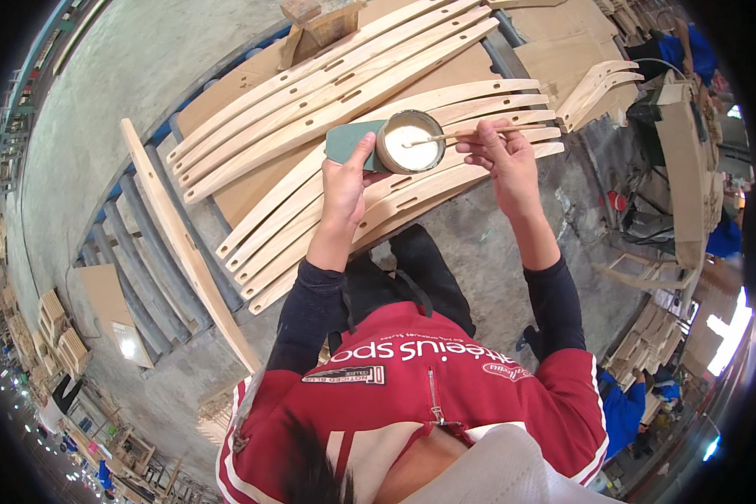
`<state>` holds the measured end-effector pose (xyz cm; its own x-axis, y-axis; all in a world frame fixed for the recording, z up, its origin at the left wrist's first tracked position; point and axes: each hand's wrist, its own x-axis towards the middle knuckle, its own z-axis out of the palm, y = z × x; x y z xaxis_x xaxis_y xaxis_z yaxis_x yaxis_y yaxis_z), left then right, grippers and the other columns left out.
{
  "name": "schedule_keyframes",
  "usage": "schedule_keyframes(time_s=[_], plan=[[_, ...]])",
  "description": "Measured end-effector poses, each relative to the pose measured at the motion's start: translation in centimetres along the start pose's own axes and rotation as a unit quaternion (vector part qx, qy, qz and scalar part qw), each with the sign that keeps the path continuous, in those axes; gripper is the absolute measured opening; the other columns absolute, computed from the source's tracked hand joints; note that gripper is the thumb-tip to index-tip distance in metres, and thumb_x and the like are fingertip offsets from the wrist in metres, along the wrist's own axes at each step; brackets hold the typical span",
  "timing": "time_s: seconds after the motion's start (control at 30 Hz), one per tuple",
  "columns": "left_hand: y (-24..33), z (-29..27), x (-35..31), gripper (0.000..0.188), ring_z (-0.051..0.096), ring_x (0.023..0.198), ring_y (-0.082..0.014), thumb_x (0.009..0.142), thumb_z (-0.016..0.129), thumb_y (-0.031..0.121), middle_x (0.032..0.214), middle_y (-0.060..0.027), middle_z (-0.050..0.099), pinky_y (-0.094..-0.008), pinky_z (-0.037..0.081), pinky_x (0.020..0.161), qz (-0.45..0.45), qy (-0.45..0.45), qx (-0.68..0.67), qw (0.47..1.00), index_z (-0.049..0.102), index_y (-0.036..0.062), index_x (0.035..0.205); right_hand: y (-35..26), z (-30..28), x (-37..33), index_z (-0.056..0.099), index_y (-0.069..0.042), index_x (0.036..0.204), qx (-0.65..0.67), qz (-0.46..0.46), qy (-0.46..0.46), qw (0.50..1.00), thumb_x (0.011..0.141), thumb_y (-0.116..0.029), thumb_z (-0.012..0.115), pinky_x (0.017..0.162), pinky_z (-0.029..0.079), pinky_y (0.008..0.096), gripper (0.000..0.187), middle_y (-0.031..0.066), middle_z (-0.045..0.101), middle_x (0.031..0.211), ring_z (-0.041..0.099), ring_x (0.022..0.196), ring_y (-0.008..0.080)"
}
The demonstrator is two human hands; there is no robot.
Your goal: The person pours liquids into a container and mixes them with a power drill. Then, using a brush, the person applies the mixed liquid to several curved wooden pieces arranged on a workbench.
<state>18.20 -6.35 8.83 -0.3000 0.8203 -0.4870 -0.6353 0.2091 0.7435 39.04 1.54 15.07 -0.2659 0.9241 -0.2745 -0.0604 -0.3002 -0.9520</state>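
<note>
My left hand (344, 189) is closed around a round cup (384, 153) of white liquid (410, 155). A flat dark-green piece (344, 139) sticks out to the left of the cup, under my thumb; whether it is a handle or a separate pad I cannot tell. My right hand (511, 168) pinches a thin wooden stick (460, 133), its left end in the cup at the white liquid. Both hands are above a row of curved wooden slats (298, 223) with slots and holes in them.
A second group of curved slats (265, 126) lies farther off on cardboard over a roller conveyor (147, 239). One long slat (185, 244) crosses the rollers at left. Short curved pieces (592, 92) and a wooden block (319, 35) lie beyond. People in blue (622, 412) are at right.
</note>
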Motion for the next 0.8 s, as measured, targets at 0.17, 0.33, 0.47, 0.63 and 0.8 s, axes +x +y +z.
schedule_keyframes(time_s=[0.17, 0.33, 0.47, 0.63, 0.8], plan=[[-0.6, 2.0, 2.7, 0.031, 0.068, 0.079, -0.0185, 0.091, 0.068, 0.024, 0.099, -0.0088, 0.068, -0.0334, 0.060, 0.066, -0.003, 0.039, -0.008, 0.999, 0.061, 0.0031, 0.112, -2.7, -4.9, 8.2, 0.060, -0.002, 0.104, -0.037, -0.124, 0.027, 0.991, 0.097, -0.028, 0.062, 0.069, 0.056, 0.0265, 0.027, 0.0137, 0.071, 0.093, 0.070, 0.082, 0.0181], [-3.2, 4.4, 5.5, 0.031, 0.068, 0.080, -0.0173, 0.091, 0.068, 0.024, 0.100, -0.0085, 0.067, -0.0326, 0.060, 0.063, -0.020, 0.083, -0.024, 0.996, 0.060, 0.0025, 0.113, -3.8, -10.8, 21.0, 0.060, 0.002, 0.100, -0.211, -0.221, 0.067, 0.950, 0.095, -0.024, 0.065, 0.066, 0.055, 0.0249, 0.026, 0.0125, 0.072, 0.088, 0.071, 0.079, 0.0172], [-5.5, 5.9, 7.4, 0.029, 0.069, 0.083, -0.0182, 0.092, 0.066, 0.020, 0.104, -0.0104, 0.067, -0.0347, 0.062, 0.064, -0.031, 0.105, -0.031, 0.993, 0.059, 0.0015, 0.114, -1.7, -13.0, 28.9, 0.063, 0.002, 0.099, -0.280, -0.218, 0.041, 0.934, 0.094, -0.024, 0.067, 0.066, 0.054, 0.0240, 0.026, 0.0108, 0.072, 0.085, 0.072, 0.079, 0.0166], [-7.2, 7.8, 8.4, 0.027, 0.068, 0.082, -0.0164, 0.093, 0.065, 0.018, 0.101, -0.0097, 0.067, -0.0336, 0.062, 0.061, -0.023, 0.146, -0.050, 0.988, 0.061, 0.0003, 0.113, 1.3, -14.8, 35.3, 0.065, -0.002, 0.097, -0.405, -0.256, 0.001, 0.878, 0.092, -0.029, 0.067, 0.067, 0.054, 0.0243, 0.027, 0.0067, 0.073, 0.082, 0.072, 0.076, 0.0134], [-7.4, 8.6, 9.0, 0.026, 0.068, 0.084, -0.0172, 0.094, 0.064, 0.016, 0.102, -0.0100, 0.067, -0.0345, 0.062, 0.062, -0.034, 0.143, -0.058, 0.987, 0.060, 0.0001, 0.114, 3.5, -15.4, 38.0, 0.066, -0.005, 0.098, -0.466, -0.260, -0.021, 0.845, 0.092, -0.034, 0.067, 0.067, 0.054, 0.0252, 0.030, 0.0052, 0.073, 0.081, 0.072, 0.076, 0.0133]])
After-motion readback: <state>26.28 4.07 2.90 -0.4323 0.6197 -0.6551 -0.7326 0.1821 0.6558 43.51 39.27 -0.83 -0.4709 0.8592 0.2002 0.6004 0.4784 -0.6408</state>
